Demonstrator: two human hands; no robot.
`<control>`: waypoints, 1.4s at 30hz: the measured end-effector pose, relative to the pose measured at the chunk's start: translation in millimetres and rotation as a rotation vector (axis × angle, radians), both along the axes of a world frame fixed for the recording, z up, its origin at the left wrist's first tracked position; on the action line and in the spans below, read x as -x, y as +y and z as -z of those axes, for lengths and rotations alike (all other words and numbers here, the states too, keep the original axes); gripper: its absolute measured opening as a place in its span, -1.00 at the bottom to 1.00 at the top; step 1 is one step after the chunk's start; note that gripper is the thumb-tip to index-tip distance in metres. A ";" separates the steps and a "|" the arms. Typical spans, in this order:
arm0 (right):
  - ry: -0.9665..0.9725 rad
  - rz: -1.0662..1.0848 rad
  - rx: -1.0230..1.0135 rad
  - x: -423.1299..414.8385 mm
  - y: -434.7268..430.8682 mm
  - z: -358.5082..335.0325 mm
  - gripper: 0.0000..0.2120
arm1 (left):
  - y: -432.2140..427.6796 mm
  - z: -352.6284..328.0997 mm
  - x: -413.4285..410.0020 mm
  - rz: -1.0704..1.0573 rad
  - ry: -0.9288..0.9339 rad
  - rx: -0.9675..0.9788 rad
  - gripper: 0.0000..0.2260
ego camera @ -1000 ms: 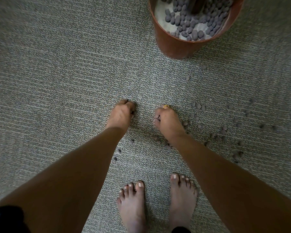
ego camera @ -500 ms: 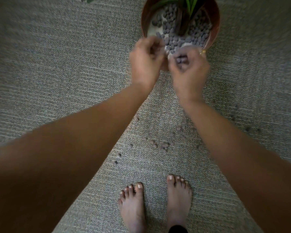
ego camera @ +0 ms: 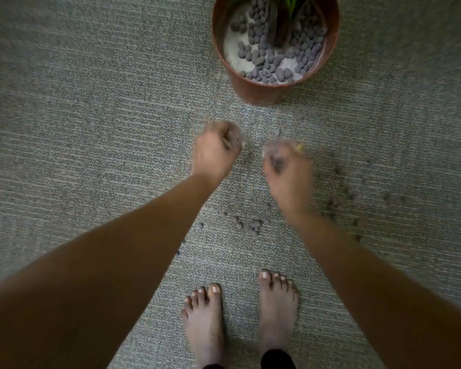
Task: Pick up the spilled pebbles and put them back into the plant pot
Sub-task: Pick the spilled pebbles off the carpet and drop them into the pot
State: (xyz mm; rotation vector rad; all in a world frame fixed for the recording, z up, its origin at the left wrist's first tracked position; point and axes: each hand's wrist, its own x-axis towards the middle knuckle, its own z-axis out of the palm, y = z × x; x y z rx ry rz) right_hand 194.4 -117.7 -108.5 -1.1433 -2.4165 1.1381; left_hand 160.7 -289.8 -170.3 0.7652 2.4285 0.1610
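Since half a second ago, both hands have come away from the plant pot (ego camera: 274,94) rim and dropped back toward the carpet (ego camera: 91,129). We note the left hand (ego camera: 214,153) and right hand (ego camera: 288,174) are each curled loosely, knuckles up, blurred by motion; we cannot tell whether either holds anything. Spilled pebbles (ego camera: 253,226) lie scattered between the hands and the bare feet (ego camera: 205,323), with more strewn off to the right. Many pebbles already sit inside the pot. We judge the hands are low to gather another lot; much remains.
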 end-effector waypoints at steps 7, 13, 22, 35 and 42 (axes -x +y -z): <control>-0.603 -0.404 0.044 -69.4 -33.1 66.2 -0.48 | 41.0 -12.6 50.6 0.031 -0.254 0.205 -0.30; -0.635 -0.486 -0.040 -83.5 -38.7 75.3 -0.39 | 22.8 -3.6 33.0 0.080 -0.035 0.080 -0.48; -0.512 -0.451 -0.045 -94.3 -30.1 73.2 -0.52 | 18.2 1.9 27.5 0.114 -0.101 0.151 -0.44; -0.346 -0.183 0.114 -92.6 -20.1 70.6 -0.86 | 37.9 -4.2 15.2 0.152 -0.409 -0.049 -0.21; -0.349 -0.145 0.112 -90.6 -21.2 67.5 -0.85 | 47.1 -1.0 8.0 0.321 -0.320 0.062 -0.29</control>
